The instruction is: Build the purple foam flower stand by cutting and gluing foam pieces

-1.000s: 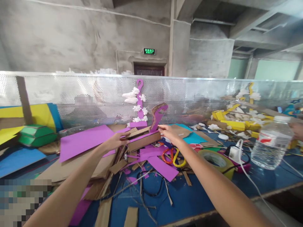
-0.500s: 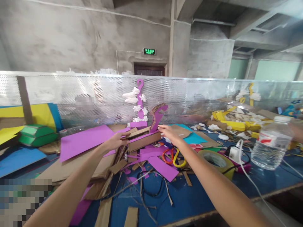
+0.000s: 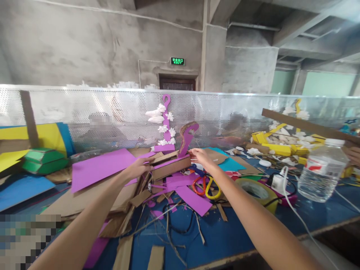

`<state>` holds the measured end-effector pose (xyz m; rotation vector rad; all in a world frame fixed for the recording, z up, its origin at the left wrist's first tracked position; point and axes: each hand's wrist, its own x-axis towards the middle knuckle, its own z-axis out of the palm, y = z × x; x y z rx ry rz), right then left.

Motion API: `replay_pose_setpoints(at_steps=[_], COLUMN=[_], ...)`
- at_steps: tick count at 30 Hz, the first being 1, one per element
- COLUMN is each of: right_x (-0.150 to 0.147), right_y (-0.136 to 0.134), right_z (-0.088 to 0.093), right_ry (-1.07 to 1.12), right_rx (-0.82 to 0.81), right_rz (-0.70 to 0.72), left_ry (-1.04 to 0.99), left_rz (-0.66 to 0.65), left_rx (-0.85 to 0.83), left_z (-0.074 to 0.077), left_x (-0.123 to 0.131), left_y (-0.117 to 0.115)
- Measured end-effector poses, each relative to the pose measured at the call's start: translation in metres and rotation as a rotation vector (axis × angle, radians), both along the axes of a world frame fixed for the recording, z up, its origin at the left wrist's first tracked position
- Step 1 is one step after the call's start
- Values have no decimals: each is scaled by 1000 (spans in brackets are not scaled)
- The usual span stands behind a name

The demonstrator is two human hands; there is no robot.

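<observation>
A cardboard box-shaped model (image 3: pixel 171 165) with purple paper trim lies in the middle of the blue table (image 3: pixel 225 240). A purple curled cardboard piece (image 3: pixel 187 138) stands up from its right end. My left hand (image 3: pixel 139 168) grips the model's left end, fingers closed on its edge. My right hand (image 3: pixel 201 157) presses on the right end at the foot of the curled piece, fingers together. Behind stands a purple upright with white paper flowers (image 3: pixel 165 123).
Red and yellow scissors (image 3: pixel 205 185), a tape roll (image 3: pixel 254 191), a water bottle (image 3: pixel 323 170) and a white cable (image 3: pixel 292 202) lie to the right. Purple sheets (image 3: pixel 101 165) and cardboard scraps (image 3: pixel 135 225) cover the table. A perforated metal screen (image 3: pixel 84 112) runs behind. Another person's hand (image 3: pixel 354 153) holds a long cardboard strip (image 3: pixel 306 125).
At the right, another person has raised a long cardboard strip into view over the yellow model. My hands have barely moved on the cardboard model.
</observation>
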<state>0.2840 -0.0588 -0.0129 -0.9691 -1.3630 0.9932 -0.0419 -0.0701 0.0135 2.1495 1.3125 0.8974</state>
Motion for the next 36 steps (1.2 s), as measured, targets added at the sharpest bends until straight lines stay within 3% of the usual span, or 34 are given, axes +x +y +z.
replay_pose_setpoints(at_steps=[7, 14, 27, 36], right_x=[4, 24, 17, 19], right_y=[0, -5, -13, -27], right_z=[5, 15, 24, 28], right_ry=[-12, -188, -304, -640], right_rx=[-7, 180, 141, 249], right_rz=[-184, -325, -255, -445], left_ry=[-85, -76, 14, -26], left_rz=[-9, 11, -19, -47], left_rx=[4, 6, 35, 24], left_z=[3, 3, 5, 4], left_x=[7, 9, 11, 11], left_y=[-1, -3, -9, -9])
